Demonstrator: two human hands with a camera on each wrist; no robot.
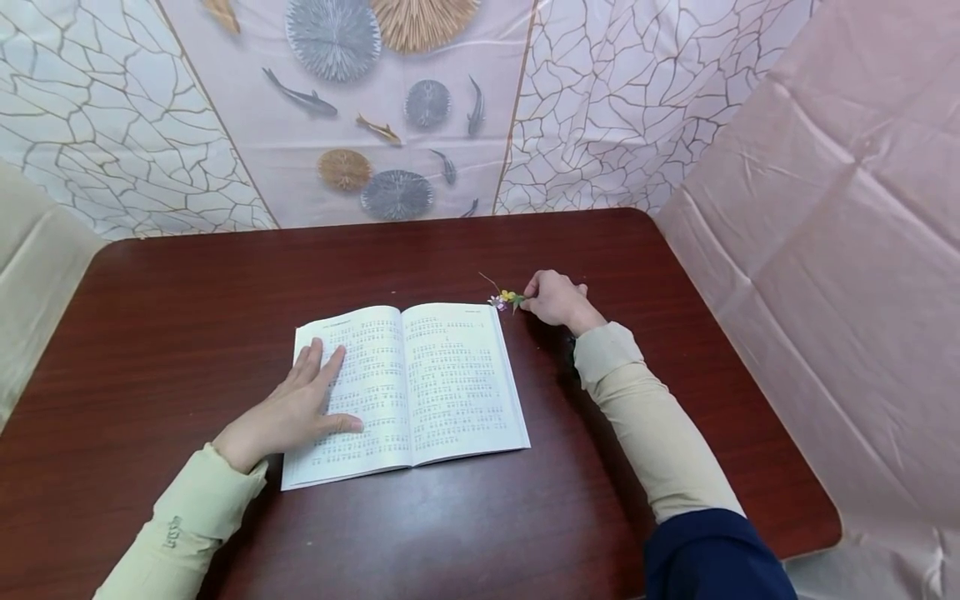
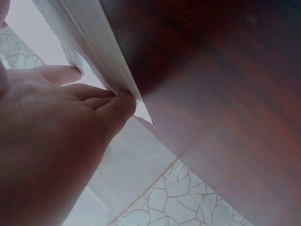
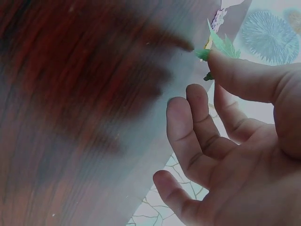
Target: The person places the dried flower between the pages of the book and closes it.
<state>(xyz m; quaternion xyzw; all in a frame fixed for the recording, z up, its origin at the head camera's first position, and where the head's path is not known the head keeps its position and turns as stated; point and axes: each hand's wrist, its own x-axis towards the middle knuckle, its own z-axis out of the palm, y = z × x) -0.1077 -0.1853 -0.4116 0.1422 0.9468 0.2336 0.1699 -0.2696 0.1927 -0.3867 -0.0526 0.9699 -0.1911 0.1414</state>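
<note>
An open book (image 1: 450, 375) with printed pages lies on the dark wooden table. My left hand (image 1: 296, 408) rests on its left page with the fingers spread and the thumb out to the side. In the left wrist view the fingertips (image 2: 124, 106) lie at the book's edge. Beyond the book's top right corner, my right hand (image 1: 557, 298) pinches a small flower sprig (image 1: 508, 297) with yellow and pale purple blossoms. The right wrist view shows its green leaves (image 3: 225, 46) at the thumb and index finger, while the other fingers are loosely bent.
The reddish-brown table (image 1: 187, 292) has rounded corners. Behind it hangs a patterned cloth (image 1: 397, 100) with fish and round motifs, and a plain pale cloth (image 1: 840, 208) lines the right side.
</note>
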